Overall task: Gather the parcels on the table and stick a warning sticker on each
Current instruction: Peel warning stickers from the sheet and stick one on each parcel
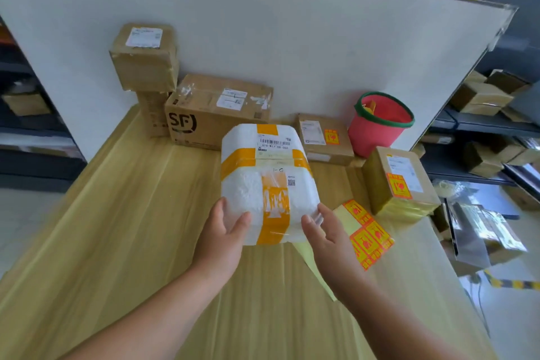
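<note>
A white foam parcel (257,172) bound with yellow tape sits in the middle of the wooden table (117,213). My left hand (225,231) touches its near left corner, fingers spread. My right hand (327,237) is at its near right corner, fingers apart, the fingertips at the parcel's edge. A sheet of orange warning stickers (368,231) lies just right of my right hand. Two cardboard parcels carry an orange sticker: a flat one (324,140) behind the foam parcel and a taller one (400,181) at the right edge.
An SF-marked carton (216,111) and a stack of two smaller boxes (146,58) stand at the back left against a white board (263,23). A red bucket (377,123) sits at the back right. Shelves with boxes flank the table.
</note>
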The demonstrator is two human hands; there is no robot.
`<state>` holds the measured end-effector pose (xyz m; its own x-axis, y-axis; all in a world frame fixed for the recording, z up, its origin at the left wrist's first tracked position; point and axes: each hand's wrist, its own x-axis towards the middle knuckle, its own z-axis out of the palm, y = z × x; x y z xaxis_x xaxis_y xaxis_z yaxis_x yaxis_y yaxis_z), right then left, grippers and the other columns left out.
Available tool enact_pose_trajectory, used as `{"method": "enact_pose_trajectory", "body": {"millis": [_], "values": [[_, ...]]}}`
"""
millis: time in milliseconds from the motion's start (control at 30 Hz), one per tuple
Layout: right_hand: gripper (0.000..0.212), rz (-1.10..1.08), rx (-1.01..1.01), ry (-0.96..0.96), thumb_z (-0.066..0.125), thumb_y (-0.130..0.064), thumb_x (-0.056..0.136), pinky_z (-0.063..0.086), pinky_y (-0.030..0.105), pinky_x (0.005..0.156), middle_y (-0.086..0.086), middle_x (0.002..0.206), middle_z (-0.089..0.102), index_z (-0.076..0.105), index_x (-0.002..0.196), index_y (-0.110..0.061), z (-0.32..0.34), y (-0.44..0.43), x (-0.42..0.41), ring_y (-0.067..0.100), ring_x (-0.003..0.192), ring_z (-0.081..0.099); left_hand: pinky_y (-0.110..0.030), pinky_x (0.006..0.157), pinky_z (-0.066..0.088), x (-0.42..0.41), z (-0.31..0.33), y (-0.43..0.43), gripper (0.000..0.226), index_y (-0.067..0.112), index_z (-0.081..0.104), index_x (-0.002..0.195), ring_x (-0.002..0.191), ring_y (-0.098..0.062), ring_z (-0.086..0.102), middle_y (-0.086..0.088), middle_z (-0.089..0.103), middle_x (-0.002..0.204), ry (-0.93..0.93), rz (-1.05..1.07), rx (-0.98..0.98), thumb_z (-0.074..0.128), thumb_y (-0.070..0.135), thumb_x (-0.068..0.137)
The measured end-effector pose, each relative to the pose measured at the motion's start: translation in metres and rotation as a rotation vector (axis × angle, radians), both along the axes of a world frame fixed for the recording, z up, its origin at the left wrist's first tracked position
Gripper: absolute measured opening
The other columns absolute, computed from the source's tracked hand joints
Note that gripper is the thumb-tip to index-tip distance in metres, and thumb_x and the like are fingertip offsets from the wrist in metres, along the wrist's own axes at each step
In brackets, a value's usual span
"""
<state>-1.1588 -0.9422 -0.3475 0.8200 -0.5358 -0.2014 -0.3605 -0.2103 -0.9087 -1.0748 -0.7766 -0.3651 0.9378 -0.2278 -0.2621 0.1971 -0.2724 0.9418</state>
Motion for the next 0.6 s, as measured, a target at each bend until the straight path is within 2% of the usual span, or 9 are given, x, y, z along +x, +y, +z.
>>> {"method": "enact_pose_trajectory", "body": {"millis": [200, 300, 400, 533, 600], "values": [[0.065, 0.122, 0.032, 0.11, 0.051, -0.048, 0.093, 0.034, 0.028, 0.101, -0.006, 0.15, 0.035, 0.028, 0.149, -0.023, -0.031, 0.022, -0.033, 0.01, 0.131, 0.039, -0.041, 0.108, 0.037, -0.04, -0.022, 0.031, 0.087, 0.026, 0.029, 0.147, 0.127, -0.012, 0.048, 0.008, 0.047, 0.143, 0.104, 0.055, 0.095, 0.056, 0.057, 0.07], [0.067, 0.176, 0.009, 0.157, 0.05, -0.05, 0.093, 0.034, 0.031, 0.107, -0.007, 0.151, 0.034, 0.027, 0.149, -0.022, -0.046, 0.033, -0.039, 0.011, 0.135, 0.037, -0.04, 0.11, 0.035, -0.047, -0.032, 0.046, 0.073, 0.025, 0.027, 0.148, 0.128, -0.014, 0.047, 0.005, 0.046, 0.143, 0.155, 0.069, 0.14, 0.061, 0.044, 0.085], [0.064, 0.21, -0.008, 0.211, 0.049, -0.046, 0.095, 0.031, 0.024, 0.1, -0.009, 0.15, 0.033, 0.026, 0.149, -0.022, -0.059, 0.043, -0.041, 0.01, 0.134, 0.035, -0.035, 0.109, 0.034, -0.048, -0.046, 0.055, 0.065, 0.024, 0.024, 0.149, 0.129, -0.015, 0.045, 0.004, 0.044, 0.144, 0.205, 0.04, 0.191, 0.056, 0.033, 0.093], [0.063, 0.232, -0.063, 0.235, 0.05, -0.042, 0.095, 0.027, 0.02, 0.098, -0.007, 0.151, 0.028, 0.023, 0.149, -0.022, -0.072, 0.054, -0.043, 0.004, 0.13, 0.032, -0.029, 0.1, 0.036, -0.043, -0.06, 0.063, 0.063, 0.025, 0.022, 0.149, 0.12, -0.012, 0.047, 0.007, 0.046, 0.14, 0.222, -0.022, 0.225, 0.053, 0.032, 0.095], [0.063, 0.233, -0.085, 0.228, 0.05, -0.04, 0.096, 0.025, 0.019, 0.099, -0.007, 0.152, 0.025, 0.022, 0.149, -0.023, -0.077, 0.054, -0.044, 0.004, 0.131, 0.029, -0.03, 0.101, 0.036, -0.041, -0.064, 0.066, 0.065, 0.027, 0.021, 0.149, 0.121, -0.012, 0.047, 0.008, 0.046, 0.138, 0.24, -0.02, 0.21, 0.054, 0.035, 0.094]]}}
